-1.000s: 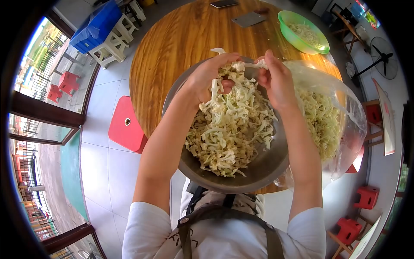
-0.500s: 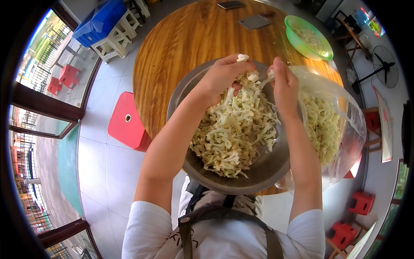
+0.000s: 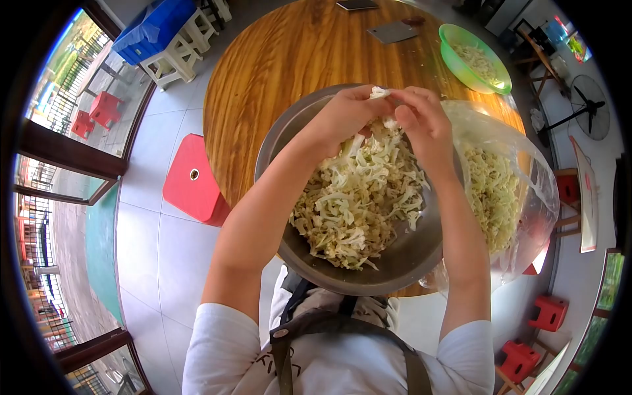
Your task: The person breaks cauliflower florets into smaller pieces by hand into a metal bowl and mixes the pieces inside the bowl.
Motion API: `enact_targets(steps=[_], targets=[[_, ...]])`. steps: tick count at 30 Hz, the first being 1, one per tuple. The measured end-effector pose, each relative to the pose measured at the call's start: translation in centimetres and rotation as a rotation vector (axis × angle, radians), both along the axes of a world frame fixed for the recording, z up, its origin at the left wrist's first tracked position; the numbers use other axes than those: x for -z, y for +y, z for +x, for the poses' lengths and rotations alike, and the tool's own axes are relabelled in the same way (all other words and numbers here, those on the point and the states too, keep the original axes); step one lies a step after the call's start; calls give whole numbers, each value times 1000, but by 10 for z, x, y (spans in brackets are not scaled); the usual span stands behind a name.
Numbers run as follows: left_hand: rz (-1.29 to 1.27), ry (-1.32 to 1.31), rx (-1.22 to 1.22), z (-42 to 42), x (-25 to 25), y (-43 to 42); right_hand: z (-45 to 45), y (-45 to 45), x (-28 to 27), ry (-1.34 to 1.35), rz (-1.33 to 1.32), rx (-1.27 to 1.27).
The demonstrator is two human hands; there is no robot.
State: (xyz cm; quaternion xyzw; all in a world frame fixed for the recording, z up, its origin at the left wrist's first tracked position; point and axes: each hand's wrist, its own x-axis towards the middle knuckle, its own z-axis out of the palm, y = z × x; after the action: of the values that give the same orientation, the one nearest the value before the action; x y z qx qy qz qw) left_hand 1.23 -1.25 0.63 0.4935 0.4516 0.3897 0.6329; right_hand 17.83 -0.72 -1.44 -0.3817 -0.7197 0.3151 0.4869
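Observation:
Over the far side of a wide metal basin (image 3: 421, 249), my left hand (image 3: 345, 120) grips a piece of cauliflower (image 3: 380, 93), its white top showing between my hands. My right hand (image 3: 426, 125) is closed against the same piece, thumb and fingers bent around its right side. Part of the piece is hidden by my fingers. Beneath both hands, a heap of torn cauliflower florets (image 3: 355, 204) with pale green stems fills much of the basin. Right of the basin lies a clear plastic bag (image 3: 536, 197) holding more cauliflower pieces (image 3: 490, 197).
A green plastic bowl (image 3: 454, 69) with small pale pieces stands at the table's far right. On the wooden table (image 3: 289, 59) lie a flat grey blade (image 3: 394, 32) and a dark flat object (image 3: 357, 4). A red stool (image 3: 191, 178) stands left; a fan (image 3: 588, 105) is right.
My right hand has moved left and slightly up to meet my left hand at the cauliflower. The gap between the hands has closed. The heap in the basin looks the same.

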Motion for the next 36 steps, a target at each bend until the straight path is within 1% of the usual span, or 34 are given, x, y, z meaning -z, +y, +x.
enact_targets(steps=[2, 5, 8, 11, 14, 17, 18, 20, 23, 24, 26, 28, 29, 32, 35, 36], targets=[[11, 12, 40, 2, 7, 3, -2, -4, -5, 5, -26, -56], [23, 87, 35, 5, 14, 6, -2, -4, -8, 5, -137, -63], [32, 139, 70, 3, 12, 5, -3, -4, -9, 93, -225, -114], [-3, 169, 104, 6, 3, -1, -1, -1, -5, 136, -201, -50], [-115, 28, 89, 6, -2, -4, 4, 7, 3, 254, -227, 147], [-305, -315, 60, -2, 2, 3, 6, 9, 5, 219, -188, 251], [-347, -413, -21, -2, 1, 3, 5, 8, 6, 108, -152, 254], [-357, -472, -81, -4, 3, 6, 1, 6, 8, -113, -80, 259], [-349, -518, -111, -4, 10, 7, -5, 3, 9, -104, 71, 221], [-341, -528, -112, -3, 10, 7, -6, 2, 8, -64, 108, 188], [-264, -366, -115, 0, 6, 4, -8, 2, 4, 14, 180, 117], [-171, -209, -81, 0, 10, 5, -7, 1, 4, -27, 238, 49], [-175, -205, -81, 1, 10, 5, -7, 0, 3, -47, 267, 16], [-209, -229, -55, 1, 14, 7, -8, 0, 7, 116, 17, 36], [-270, -334, -21, 0, 16, 10, -5, 1, 2, 186, -220, 169], [-280, -371, -33, 1, 11, 6, -5, 1, 0, 206, -234, 193]])
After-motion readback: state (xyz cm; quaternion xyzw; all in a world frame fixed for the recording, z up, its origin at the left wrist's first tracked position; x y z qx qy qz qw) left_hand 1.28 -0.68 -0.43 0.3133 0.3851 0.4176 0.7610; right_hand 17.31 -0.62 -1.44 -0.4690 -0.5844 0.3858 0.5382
